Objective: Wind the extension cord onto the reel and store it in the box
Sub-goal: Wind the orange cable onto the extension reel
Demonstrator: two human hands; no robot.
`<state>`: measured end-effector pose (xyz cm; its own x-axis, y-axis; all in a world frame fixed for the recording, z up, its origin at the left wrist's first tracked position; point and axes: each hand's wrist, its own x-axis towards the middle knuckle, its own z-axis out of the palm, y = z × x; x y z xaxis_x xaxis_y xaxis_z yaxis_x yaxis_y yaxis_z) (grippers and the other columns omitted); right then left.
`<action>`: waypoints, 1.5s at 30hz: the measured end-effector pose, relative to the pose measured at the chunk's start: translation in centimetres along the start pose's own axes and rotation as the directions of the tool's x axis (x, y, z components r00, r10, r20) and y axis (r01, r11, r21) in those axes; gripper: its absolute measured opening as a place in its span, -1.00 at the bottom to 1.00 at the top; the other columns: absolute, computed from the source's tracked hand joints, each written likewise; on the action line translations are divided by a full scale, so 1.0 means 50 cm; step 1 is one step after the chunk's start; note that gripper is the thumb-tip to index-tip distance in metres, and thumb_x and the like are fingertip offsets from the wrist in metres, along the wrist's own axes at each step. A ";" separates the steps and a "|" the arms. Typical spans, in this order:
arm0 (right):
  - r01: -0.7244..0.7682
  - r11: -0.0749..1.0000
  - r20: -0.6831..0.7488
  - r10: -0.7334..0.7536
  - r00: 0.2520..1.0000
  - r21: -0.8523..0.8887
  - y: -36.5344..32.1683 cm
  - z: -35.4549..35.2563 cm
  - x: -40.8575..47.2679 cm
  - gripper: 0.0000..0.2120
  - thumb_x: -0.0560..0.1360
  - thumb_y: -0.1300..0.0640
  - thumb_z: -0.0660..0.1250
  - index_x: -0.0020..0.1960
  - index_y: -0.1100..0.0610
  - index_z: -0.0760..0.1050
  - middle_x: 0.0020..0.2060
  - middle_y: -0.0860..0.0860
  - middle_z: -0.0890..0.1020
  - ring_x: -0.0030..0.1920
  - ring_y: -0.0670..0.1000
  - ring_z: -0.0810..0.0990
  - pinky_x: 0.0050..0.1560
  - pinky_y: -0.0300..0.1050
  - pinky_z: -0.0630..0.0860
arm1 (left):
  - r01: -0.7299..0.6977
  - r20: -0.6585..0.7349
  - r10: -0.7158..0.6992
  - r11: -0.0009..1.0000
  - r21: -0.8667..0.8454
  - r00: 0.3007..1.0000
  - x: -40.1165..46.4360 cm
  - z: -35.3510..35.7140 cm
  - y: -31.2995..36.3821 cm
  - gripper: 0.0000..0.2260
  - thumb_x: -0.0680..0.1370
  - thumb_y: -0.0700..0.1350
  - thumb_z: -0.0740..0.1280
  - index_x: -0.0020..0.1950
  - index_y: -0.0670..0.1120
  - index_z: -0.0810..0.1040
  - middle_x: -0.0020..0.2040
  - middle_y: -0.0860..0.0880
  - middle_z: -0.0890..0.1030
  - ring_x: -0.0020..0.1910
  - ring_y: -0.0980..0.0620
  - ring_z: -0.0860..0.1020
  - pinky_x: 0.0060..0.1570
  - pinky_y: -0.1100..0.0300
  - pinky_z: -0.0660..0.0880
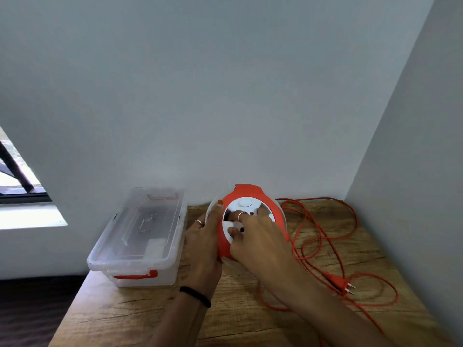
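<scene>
An orange reel (273, 209) with a white face stands tilted on its edge at the back of the wooden table (140, 311). My left hand (204, 244) grips its left rim. My right hand (258, 236) lies over the white face with fingers curled on the crank part. The orange extension cord (323, 231) sprawls in loose loops on the table to the right of the reel. Its plug (342, 284) lies near the right front. A clear plastic box (112, 254) with orange latches stands to the left, with no lid on it.
Walls close the table in at the back and right. A window (17, 181) is at the far left. The table's left edge runs diagonally below the box, with dark floor beyond.
</scene>
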<state>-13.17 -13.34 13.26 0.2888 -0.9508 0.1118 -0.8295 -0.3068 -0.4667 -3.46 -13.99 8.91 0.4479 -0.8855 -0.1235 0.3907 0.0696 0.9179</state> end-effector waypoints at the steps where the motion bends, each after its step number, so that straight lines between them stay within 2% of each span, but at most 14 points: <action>1: -0.023 1.000 -0.011 0.023 1.000 0.021 -0.003 0.000 0.003 -0.63 0.55 0.08 0.22 0.34 -0.11 0.42 0.35 0.18 0.34 0.23 0.13 0.48 0.15 -0.11 0.44 | 0.009 -0.003 -0.009 1.000 -0.009 1.000 0.000 0.001 -0.001 -0.82 0.50 0.02 0.39 -0.02 -0.05 0.66 -0.08 -0.07 0.72 -0.11 -0.08 0.70 -0.09 -0.04 0.62; 7: -0.074 0.993 -0.034 0.077 0.996 0.089 -0.010 0.003 0.010 -0.65 0.55 0.07 0.22 0.32 -0.11 0.45 0.32 0.15 0.40 0.19 0.12 0.51 0.14 -0.12 0.43 | 0.021 -0.033 -0.022 1.000 -0.019 0.999 -0.003 0.002 -0.003 -0.80 0.51 0.02 0.38 -0.02 -0.08 0.65 -0.11 -0.08 0.72 -0.13 -0.10 0.69 -0.11 -0.04 0.63; 12: 0.063 0.993 -0.008 -0.063 0.998 0.099 0.008 -0.015 0.013 -0.64 0.58 0.05 0.22 0.36 -0.08 0.43 0.33 0.08 0.44 0.25 0.02 0.48 0.19 -0.22 0.36 | 0.057 0.001 -0.057 0.993 -0.101 0.998 0.001 -0.007 0.012 -0.79 0.54 0.00 0.35 0.03 -0.12 0.66 -0.11 -0.12 0.72 -0.18 -0.09 0.70 -0.29 0.06 0.63; 15: 0.106 0.991 -0.183 -0.090 0.979 0.084 0.022 -0.050 0.000 -0.71 0.55 0.10 0.27 0.26 0.02 0.52 0.16 -0.02 0.61 0.14 -0.04 0.55 0.01 -0.27 0.36 | 0.088 0.006 -0.088 0.985 -0.147 0.996 0.005 -0.011 0.023 -0.78 0.52 0.00 0.38 0.01 -0.14 0.66 -0.09 -0.16 0.71 -0.14 -0.15 0.69 -0.13 -0.06 0.63; 18: 0.142 0.990 -0.322 -0.129 0.938 0.016 0.039 -0.084 -0.006 -0.77 0.53 0.09 0.29 0.18 -0.04 0.53 -0.04 -0.09 0.65 -0.07 -0.06 0.61 -0.13 -0.21 0.44 | 0.079 -0.033 -0.085 0.985 -0.152 0.996 0.008 -0.018 0.026 -0.73 0.49 0.01 0.40 0.08 -0.13 0.65 -0.04 -0.16 0.70 -0.06 -0.20 0.67 -0.02 -0.14 0.60; 20: 0.192 0.978 -0.222 -0.206 0.953 -0.083 0.046 -0.093 -0.005 -0.66 0.51 0.08 0.31 0.27 -0.08 0.45 0.03 -0.09 0.59 0.01 -0.04 0.58 -0.08 -0.19 0.43 | 0.071 -0.024 -0.076 0.984 -0.162 0.997 0.007 -0.020 0.028 -0.69 0.48 0.01 0.40 0.13 -0.14 0.63 0.00 -0.18 0.69 -0.02 -0.22 0.66 0.02 -0.19 0.58; 23: 0.304 0.906 0.008 -0.316 0.949 -0.294 0.052 -0.081 -0.010 -0.43 0.52 0.07 0.29 0.46 -0.16 0.18 0.34 -0.04 0.35 0.24 0.02 0.45 0.24 -0.04 0.35 | 0.058 0.019 -0.056 0.988 -0.141 0.998 0.001 -0.019 0.032 -0.71 0.49 0.01 0.39 0.11 -0.13 0.63 0.00 -0.17 0.69 -0.03 -0.22 0.66 0.02 -0.16 0.58; 27: 0.327 0.850 0.008 -0.355 0.935 -0.414 0.043 -0.049 -0.023 -0.33 0.52 0.12 0.27 0.49 -0.22 0.03 0.46 0.07 0.15 0.32 0.10 0.41 0.32 0.10 0.22 | 0.015 0.074 -0.010 0.997 -0.073 0.997 -0.008 -0.018 0.036 -0.81 0.51 0.01 0.35 0.01 -0.06 0.66 -0.08 -0.10 0.72 -0.11 -0.13 0.69 -0.12 -0.01 0.62; 29: 0.276 0.859 -0.038 -0.323 0.946 -0.432 0.037 -0.037 -0.024 -0.30 0.46 0.15 0.33 0.47 -0.20 0.10 0.42 0.10 0.21 0.22 0.13 0.49 0.27 0.12 0.29 | -0.021 0.091 0.023 0.999 -0.024 0.996 -0.012 -0.014 0.036 -0.86 0.52 -0.01 0.36 -0.08 -0.03 0.68 -0.14 -0.08 0.72 -0.16 -0.08 0.70 -0.22 0.08 0.63; 32: 0.210 0.876 -0.085 -0.272 0.959 -0.435 0.031 -0.034 -0.022 -0.28 0.18 0.17 0.49 0.32 -0.09 0.41 0.21 0.13 0.44 -0.12 0.14 0.63 -0.03 0.11 0.48 | -0.057 0.113 0.053 0.998 0.026 0.992 -0.019 -0.005 0.039 -0.85 0.53 -0.02 0.37 -0.10 -0.05 0.69 -0.16 -0.10 0.72 -0.19 -0.09 0.70 -0.22 0.09 0.62; 34: 0.232 0.869 -0.106 -0.306 0.946 -0.436 0.036 -0.041 -0.019 -0.35 0.08 0.15 0.50 0.18 -0.03 0.53 0.10 0.14 0.52 -0.31 0.12 0.61 -0.19 0.06 0.49 | -0.071 0.106 0.067 0.997 0.033 0.992 -0.023 -0.002 0.041 -0.84 0.52 -0.02 0.38 -0.11 -0.07 0.70 -0.15 -0.13 0.71 -0.17 -0.12 0.69 -0.14 0.02 0.62; 36: 0.278 0.859 -0.091 -0.347 0.933 -0.430 0.043 -0.051 -0.017 -0.42 0.10 0.10 0.45 0.14 -0.02 0.54 0.07 0.12 0.51 -0.41 0.10 0.56 -0.22 0.02 0.47 | -0.108 0.093 0.101 0.991 0.075 0.991 -0.023 0.000 0.041 -0.82 0.52 0.00 0.39 -0.12 -0.10 0.69 -0.18 -0.14 0.71 -0.21 -0.12 0.68 -0.16 0.02 0.62; 41: 0.298 0.883 -0.099 -0.354 0.930 -0.364 0.049 -0.063 -0.015 -0.41 0.13 -0.04 0.36 0.16 0.03 0.55 0.02 0.10 0.49 -0.47 0.08 0.52 -0.28 -0.04 0.47 | -0.185 0.062 0.176 0.964 0.189 0.982 -0.022 0.010 0.041 -0.79 0.52 0.03 0.37 -0.12 -0.10 0.66 -0.27 -0.07 0.70 -0.29 -0.09 0.68 -0.24 0.06 0.62; 45: 0.170 0.946 -0.183 -0.225 0.957 -0.276 0.041 -0.058 -0.016 -0.45 0.16 -0.14 0.33 0.07 0.10 0.59 0.03 0.07 0.50 -0.39 0.11 0.56 -0.36 -0.11 0.46 | -0.176 0.012 0.177 0.974 0.143 0.984 -0.037 0.022 0.039 -0.80 0.51 -0.01 0.38 -0.18 -0.14 0.64 -0.26 -0.13 0.69 -0.26 -0.15 0.67 -0.21 -0.03 0.61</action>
<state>-16.50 -13.32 14.76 0.3757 -0.8487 0.3721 -0.8677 -0.4632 -0.1805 -4.41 -12.73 11.36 0.5002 -0.8647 0.0450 0.1862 0.1582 0.9697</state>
